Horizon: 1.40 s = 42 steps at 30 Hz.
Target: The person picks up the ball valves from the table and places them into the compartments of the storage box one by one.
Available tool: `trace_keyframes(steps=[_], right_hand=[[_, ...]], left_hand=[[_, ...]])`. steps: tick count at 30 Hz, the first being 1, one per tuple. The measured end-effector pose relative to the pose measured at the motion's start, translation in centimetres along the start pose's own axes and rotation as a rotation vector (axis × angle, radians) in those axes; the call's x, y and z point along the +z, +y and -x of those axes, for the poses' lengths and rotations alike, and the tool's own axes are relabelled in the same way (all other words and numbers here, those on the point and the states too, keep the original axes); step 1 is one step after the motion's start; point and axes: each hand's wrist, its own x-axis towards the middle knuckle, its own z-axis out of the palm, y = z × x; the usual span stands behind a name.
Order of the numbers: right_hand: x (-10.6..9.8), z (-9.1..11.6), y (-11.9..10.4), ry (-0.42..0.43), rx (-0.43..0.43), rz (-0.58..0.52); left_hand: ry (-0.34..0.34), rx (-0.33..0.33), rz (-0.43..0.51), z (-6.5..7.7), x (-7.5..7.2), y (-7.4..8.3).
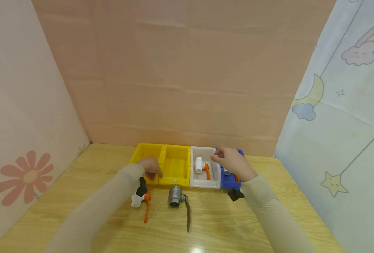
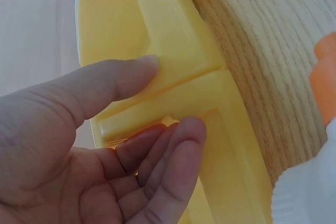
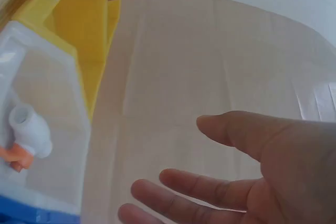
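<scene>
Yellow bins [image 1: 175, 168]: two, side by side, L end of row on table [image 1: 218, 225]; nothing seen in R one, L one partly hidden.
L hand [image 1: 150, 168]: at the seam btwn the two, thumb one side, fingers bent on other, modest gap, holds nothing; can't tell if it touches plastic.
R hand [image 1: 234, 162]: above white bin [image 1: 202, 183] & blue bin [image 1: 229, 184], thumb well apart from fingers, holds nothing.
Bin feel: prob. light, stiff molded plastic, glossy so a bit slick; not fragile, may slide if nudged.
Bin hold: best by rims; pinching both walls at seam would prob. shift the pair.
White valve [image 1: 199, 164]: in white bin; looks plastic, prob. light; take by body, orange lever may swing.
Metal valve [image 1: 175, 196]: on table, front of R yellow bin; prob. heavy, hard, smooth; grip round body, not lever.
2nd white valve [image 1: 136, 201]: on table, front of L yellow bin, partly covered.
</scene>
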Motion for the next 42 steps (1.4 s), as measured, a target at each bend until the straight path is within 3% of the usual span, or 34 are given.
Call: trace_keyframes(steps=[6, 16, 42], right_hand=[[1.4, 1.0, 2.3, -0.051, 0.085, 0.011], [3.8, 1.1, 5.2, -0.105, 0.143, 0.047], [6.0, -1.1, 5.3, -0.121, 0.270, 0.144]], left_hand=[[0.000, -0.010, -0.016, -0.2, -0.1, 0.0], [0.004, -0.021, -0.018, -0.4, -0.3, -0.2], [0.030, -0.007, -0.048, -0.4, -0.1, -0.6]])
